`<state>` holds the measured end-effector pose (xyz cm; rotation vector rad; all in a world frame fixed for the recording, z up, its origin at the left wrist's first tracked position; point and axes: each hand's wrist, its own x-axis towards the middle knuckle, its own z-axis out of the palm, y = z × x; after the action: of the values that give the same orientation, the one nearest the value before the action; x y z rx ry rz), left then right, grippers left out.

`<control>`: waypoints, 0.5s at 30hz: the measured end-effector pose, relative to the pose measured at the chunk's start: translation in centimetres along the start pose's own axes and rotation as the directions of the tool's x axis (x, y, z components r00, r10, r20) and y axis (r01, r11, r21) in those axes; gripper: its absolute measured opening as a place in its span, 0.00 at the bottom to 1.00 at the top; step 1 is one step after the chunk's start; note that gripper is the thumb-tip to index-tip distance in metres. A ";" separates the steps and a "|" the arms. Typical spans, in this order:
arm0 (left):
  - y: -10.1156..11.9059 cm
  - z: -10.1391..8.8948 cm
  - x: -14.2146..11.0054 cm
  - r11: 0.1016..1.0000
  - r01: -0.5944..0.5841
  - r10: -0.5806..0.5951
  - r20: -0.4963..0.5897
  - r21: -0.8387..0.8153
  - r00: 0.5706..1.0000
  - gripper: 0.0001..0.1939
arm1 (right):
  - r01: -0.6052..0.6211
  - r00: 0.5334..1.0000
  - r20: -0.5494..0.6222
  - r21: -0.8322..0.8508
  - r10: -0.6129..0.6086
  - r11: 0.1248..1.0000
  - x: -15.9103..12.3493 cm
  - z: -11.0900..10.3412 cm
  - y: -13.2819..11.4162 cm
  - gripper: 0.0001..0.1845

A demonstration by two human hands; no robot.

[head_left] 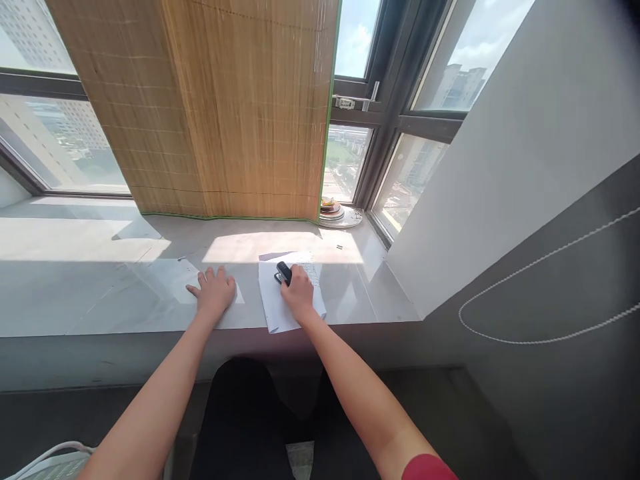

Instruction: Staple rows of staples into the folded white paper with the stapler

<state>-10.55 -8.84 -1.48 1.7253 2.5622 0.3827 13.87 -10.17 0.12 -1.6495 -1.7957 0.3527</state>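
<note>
— Within your right hand (299,293): what item?
— One black stapler (284,271), fingers closed round its near end, far end jutting out; white papers (275,307) directly beneath.
— And left of that grip?
— Your left hand (215,293), palm down over the sill (50,287), fingers spread, holding nothing.
</note>
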 end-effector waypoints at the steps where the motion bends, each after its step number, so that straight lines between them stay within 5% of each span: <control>1: 0.0 -0.1 0.0 1.000 -0.005 0.005 -0.002 -0.002 1.000 0.34 | -0.010 1.000 0.002 -0.007 0.010 1.000 0.2 0.4 -0.1 0.10; 4: -0.2 0.1 0.1 1.000 -0.018 0.018 -0.029 0.000 0.999 0.33 | -0.039 0.999 -0.015 -0.027 0.039 0.999 0.6 0.0 1.4 0.12; 11: -0.2 0.5 0.2 1.000 -0.022 0.021 -0.057 -0.010 0.998 0.33 | -0.122 0.985 -0.133 -0.096 0.109 0.988 0.2 -6.3 10.6 0.09; 15: 0.0 0.2 0.1 1.000 -0.026 0.026 -0.055 0.002 0.998 0.33 | -0.115 0.984 -0.143 -0.081 0.103 0.990 -0.2 -7.9 13.0 0.07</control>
<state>-10.50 -8.74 -1.66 1.7745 2.5802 0.4366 28.94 -10.07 -1.95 -1.7935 -1.6433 0.2025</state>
